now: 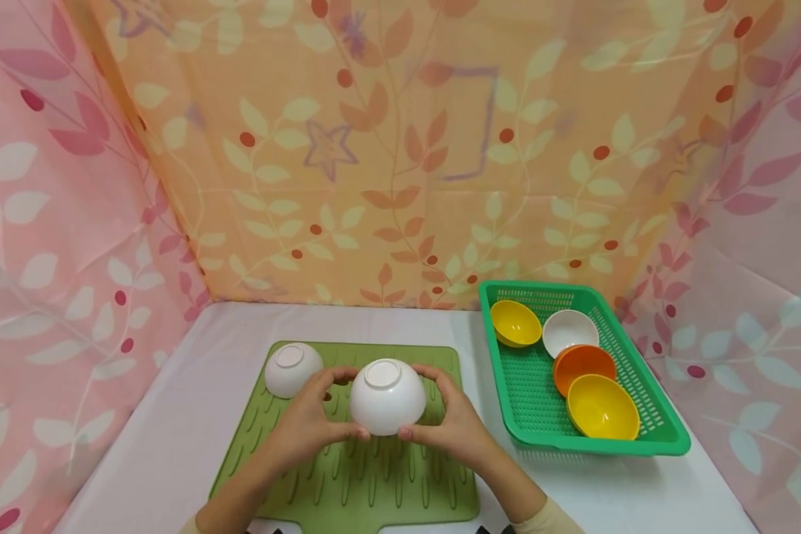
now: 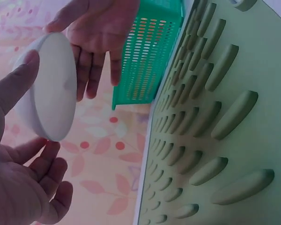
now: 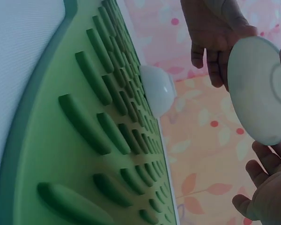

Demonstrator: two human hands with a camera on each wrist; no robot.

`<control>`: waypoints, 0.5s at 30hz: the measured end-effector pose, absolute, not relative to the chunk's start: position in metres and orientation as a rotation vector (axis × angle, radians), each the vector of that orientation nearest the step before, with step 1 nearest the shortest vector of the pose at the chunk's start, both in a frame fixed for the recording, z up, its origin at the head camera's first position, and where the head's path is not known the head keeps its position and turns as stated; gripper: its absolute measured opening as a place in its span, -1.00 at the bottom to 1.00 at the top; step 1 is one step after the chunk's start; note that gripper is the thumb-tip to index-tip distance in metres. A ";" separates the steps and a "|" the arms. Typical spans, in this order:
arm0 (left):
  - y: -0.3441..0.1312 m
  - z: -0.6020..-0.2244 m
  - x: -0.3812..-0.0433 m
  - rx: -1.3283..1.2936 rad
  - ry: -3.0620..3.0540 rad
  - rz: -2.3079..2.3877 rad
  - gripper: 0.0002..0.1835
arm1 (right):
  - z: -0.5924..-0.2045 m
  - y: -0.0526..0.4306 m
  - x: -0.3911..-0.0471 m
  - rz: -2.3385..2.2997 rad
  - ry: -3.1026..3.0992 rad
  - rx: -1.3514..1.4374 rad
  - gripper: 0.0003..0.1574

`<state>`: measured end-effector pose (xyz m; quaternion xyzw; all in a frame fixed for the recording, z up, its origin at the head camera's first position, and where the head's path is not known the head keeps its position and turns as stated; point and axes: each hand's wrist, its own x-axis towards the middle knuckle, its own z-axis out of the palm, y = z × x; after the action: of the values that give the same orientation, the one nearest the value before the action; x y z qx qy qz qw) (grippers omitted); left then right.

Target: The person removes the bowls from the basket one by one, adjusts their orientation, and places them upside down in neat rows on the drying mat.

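White bowl [image 1: 389,404] is in the air above the green mat [image 1: 374,493], midway between left hand [image 1: 310,415] and right hand [image 1: 450,415]. Neither hand is nearer; the bowl lies to the right of the left palm and to the left of the right palm.

Grip: 2 hands on 1 bowl, fingers and thumbs clamped on opposite sides. Thumbs sit low on the near side, by the rim; fingers reach the far side, their tips partly hidden in the head view.

Relation that matters: rim to mat. The wrist views show backdrop in the gap, so bowl and mat are apart.

Pointing: mouth down toward the mat, foot ring up. Round in outline, so no long axis; its centre line runs roughly upright. Slight tilt possible, cannot tell how much.

2nd white bowl [image 1: 294,374] rests on the mat's far left corner, also mouth down, nearer the left hand.

Green basket [image 1: 547,443] stands off the mat, on the right hand's side. Inside: far yellow bowl [image 1: 516,324] at the back left, basket's white bowl [image 1: 569,330] beside it, then orange bowl [image 1: 586,365] and near yellow bowl [image 1: 602,408], these last 2 overlapping from above.
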<state>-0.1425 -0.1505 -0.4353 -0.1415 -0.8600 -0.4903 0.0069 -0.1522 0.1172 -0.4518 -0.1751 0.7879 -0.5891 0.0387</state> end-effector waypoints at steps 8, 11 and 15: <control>-0.163 -0.440 -0.150 -0.543 -2.704 -1.453 -0.03 | -0.461 0.105 -0.160 -1.729 2.427 -0.557 0.14; -0.169 -0.443 -0.162 -0.623 -2.678 -1.362 -0.04 | -0.461 0.100 -0.169 -1.678 2.488 -0.552 0.15; -0.179 -0.446 -0.186 -0.671 -2.715 -1.235 -0.06 | -0.461 0.089 -0.189 -1.625 2.563 -0.590 0.18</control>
<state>-0.1865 -0.1788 -0.4455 -0.2192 -0.8873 -0.4037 0.0419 -0.1893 0.0895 -0.4612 -0.1909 0.8287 -0.5256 0.0249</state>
